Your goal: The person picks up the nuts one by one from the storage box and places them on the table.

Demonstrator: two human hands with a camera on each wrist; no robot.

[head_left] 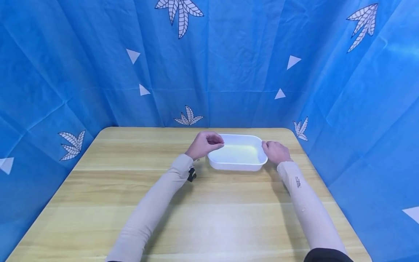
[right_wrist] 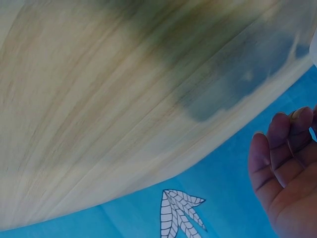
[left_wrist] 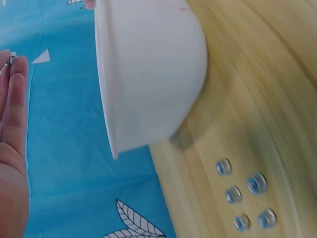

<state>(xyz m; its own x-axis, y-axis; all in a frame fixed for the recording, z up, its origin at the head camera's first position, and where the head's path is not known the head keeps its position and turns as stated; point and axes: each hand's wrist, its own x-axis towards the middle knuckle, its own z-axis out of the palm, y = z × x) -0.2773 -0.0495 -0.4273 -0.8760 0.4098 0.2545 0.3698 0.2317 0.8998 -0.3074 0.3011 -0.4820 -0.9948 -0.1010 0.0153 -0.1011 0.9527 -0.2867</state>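
A white rectangular plastic basin (head_left: 238,167) rests on the table. Above its left rim is my left hand (head_left: 205,145), pinching a small metal nut (left_wrist: 12,59) between the fingertips, as the left wrist view shows. My right hand (head_left: 277,152) grips the basin's right rim, thumb over the edge. In the right wrist view the fingers of that hand (right_wrist: 290,171) are curled, and only a sliver of the basin appears. Several loose flange nuts (left_wrist: 257,183) lie on the wood beside the basin's left end; in the head view my left hand and wrist mostly hide them.
The wooden table (head_left: 209,218) has rounded far corners. Blue curtains (head_left: 229,65) with white leaf and triangle prints surround its back and sides. A small black item (head_left: 191,174) shows at my left wrist.
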